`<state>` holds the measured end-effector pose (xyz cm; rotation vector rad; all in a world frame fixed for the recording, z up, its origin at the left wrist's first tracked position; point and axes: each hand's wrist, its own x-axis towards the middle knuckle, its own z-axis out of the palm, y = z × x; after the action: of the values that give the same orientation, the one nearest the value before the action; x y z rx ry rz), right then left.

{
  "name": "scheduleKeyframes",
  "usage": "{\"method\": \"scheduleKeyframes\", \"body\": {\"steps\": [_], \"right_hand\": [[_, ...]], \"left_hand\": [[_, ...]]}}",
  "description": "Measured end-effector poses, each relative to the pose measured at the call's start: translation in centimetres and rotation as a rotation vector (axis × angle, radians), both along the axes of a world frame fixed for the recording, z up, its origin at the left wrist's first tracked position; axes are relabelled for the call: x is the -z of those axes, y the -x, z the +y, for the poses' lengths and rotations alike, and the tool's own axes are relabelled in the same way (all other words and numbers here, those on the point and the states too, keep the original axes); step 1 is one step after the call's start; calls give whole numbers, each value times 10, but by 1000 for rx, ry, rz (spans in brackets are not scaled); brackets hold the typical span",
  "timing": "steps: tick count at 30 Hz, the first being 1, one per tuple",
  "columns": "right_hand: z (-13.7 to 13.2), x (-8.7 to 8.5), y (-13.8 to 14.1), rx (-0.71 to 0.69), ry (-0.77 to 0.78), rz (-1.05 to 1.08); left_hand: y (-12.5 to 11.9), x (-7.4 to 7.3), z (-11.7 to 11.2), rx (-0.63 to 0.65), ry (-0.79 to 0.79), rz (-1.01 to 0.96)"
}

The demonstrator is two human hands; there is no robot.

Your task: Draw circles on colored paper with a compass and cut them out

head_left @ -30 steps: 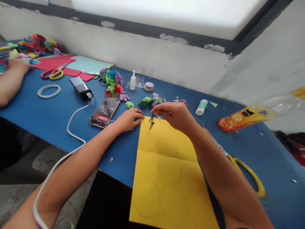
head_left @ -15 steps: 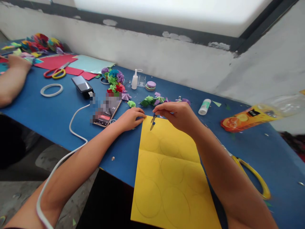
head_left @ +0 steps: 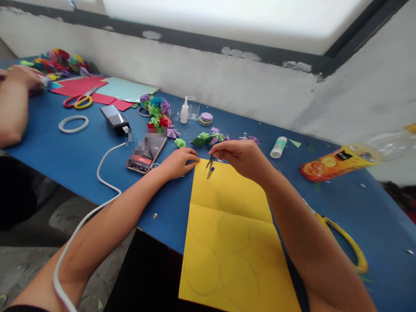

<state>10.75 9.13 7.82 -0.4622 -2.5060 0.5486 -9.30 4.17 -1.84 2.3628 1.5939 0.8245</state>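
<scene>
A yellow sheet of paper (head_left: pixel 232 234) with several drawn circles lies on the blue table (head_left: pixel 65 151), its near end hanging over the edge. My left hand (head_left: pixel 178 162) rests curled on the table, fingertips pressing the sheet's far left corner. My right hand (head_left: pixel 242 157) is closed on the top of a small drawing compass (head_left: pixel 209 168), whose legs point down at the sheet's far left part.
A phone (head_left: pixel 146 154) on a white cable lies left of my hand, with a power bank (head_left: pixel 112 116), tape ring (head_left: pixel 73 124), paper flowers (head_left: pixel 156 110), glue bottle (head_left: pixel 184 110), glue stick (head_left: pixel 278 147), orange-labelled bottle (head_left: pixel 338 162) and yellow scissors (head_left: pixel 346 242). Another person's arm (head_left: pixel 13 102) rests far left.
My hands and the compass have barely shifted over the sheet's far corner. The other person's arm at far left has moved a little further back.
</scene>
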Motion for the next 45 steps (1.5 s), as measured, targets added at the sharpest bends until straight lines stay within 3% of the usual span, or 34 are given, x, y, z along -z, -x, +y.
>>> {"method": "scheduleKeyframes", "body": {"steps": [13, 16, 23, 28, 36, 45], "right_hand": [[-1, 1, 1, 18, 110, -28], [-4, 1, 5, 30, 33, -34], [-8, 6, 22, 47, -316, -94], [4, 5, 35, 165, -514, -159], [17, 0, 18, 387, -606, -270], [-13, 1, -11, 412, -600, -343]], "left_hand": [[1, 1, 1, 1, 5, 3], [0, 0, 1, 1, 8, 10], [1, 2, 3, -13, -6, -17], [2, 3, 4, -9, -19, -27], [0, -1, 3, -13, -19, 8], [2, 5, 4, -10, -21, -29]]}}
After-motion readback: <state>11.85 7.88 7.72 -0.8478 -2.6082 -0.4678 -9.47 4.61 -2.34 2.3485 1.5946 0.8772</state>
